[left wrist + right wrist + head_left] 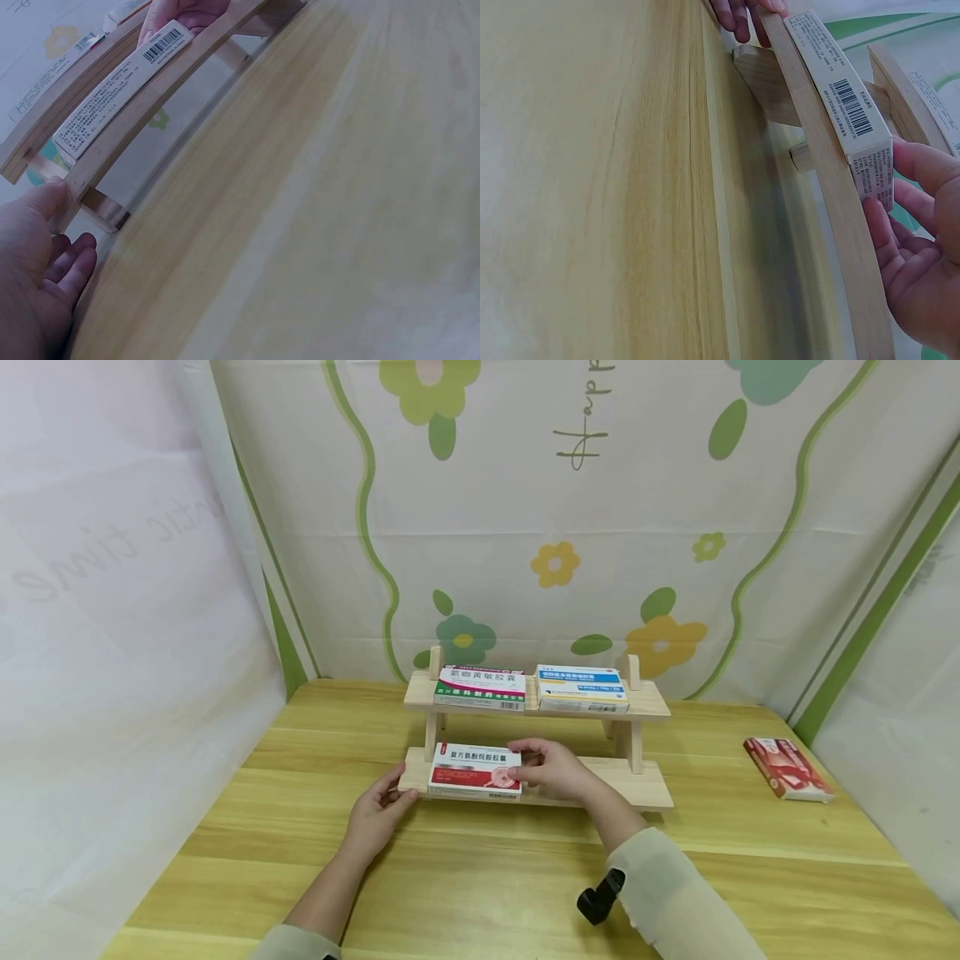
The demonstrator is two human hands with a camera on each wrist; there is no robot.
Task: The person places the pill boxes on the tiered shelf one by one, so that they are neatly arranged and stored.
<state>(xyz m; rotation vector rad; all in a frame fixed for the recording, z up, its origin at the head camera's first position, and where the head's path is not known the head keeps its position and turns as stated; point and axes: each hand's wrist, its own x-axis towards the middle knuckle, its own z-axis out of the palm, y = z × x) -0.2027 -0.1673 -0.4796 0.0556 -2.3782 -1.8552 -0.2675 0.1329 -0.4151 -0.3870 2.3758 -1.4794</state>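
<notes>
One red-and-white box (472, 772) extends lengthwise leftward from the right grip (555, 770) pinching its near end, left grip (377, 814) holding the lower shelf (626, 785).

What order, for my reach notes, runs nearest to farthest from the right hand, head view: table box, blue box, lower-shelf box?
1. Lower-shelf box: left, touching the right hand.
2. Blue box: upper shelf, right.
3. Table box: far right.
</notes>
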